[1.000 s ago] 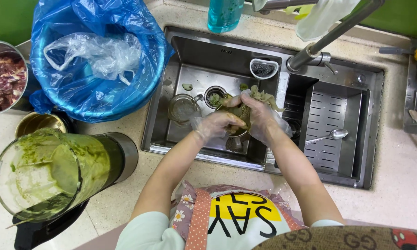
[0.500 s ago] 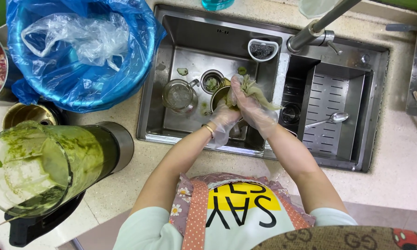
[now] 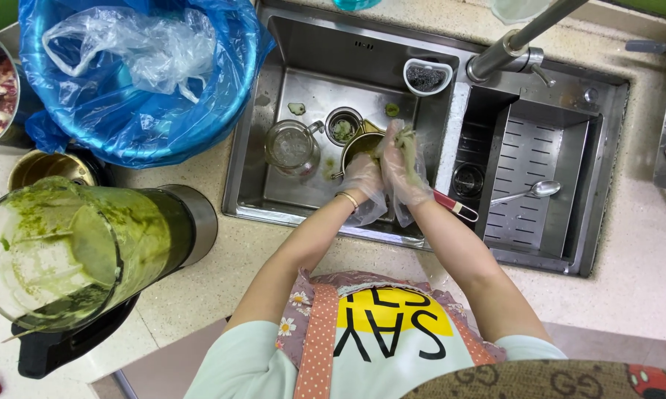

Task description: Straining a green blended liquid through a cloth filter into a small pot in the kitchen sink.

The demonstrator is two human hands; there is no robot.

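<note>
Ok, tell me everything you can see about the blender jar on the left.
The blender jar is a clear, round jug, glass or plastic by its look, on a dark base at the counter's left edge. It has no lid, and thick green puree coats its inner walls and pools inside. A dark cylindrical part sits against its right side. It stands below the blue bag-lined bin, beside a brass-coloured cup, left of the sink. Neither hand touches it.

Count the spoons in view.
1: a metal spoon lies on the slotted drain tray in the sink's right basin. Others may be hidden under the gloved hands.
</note>
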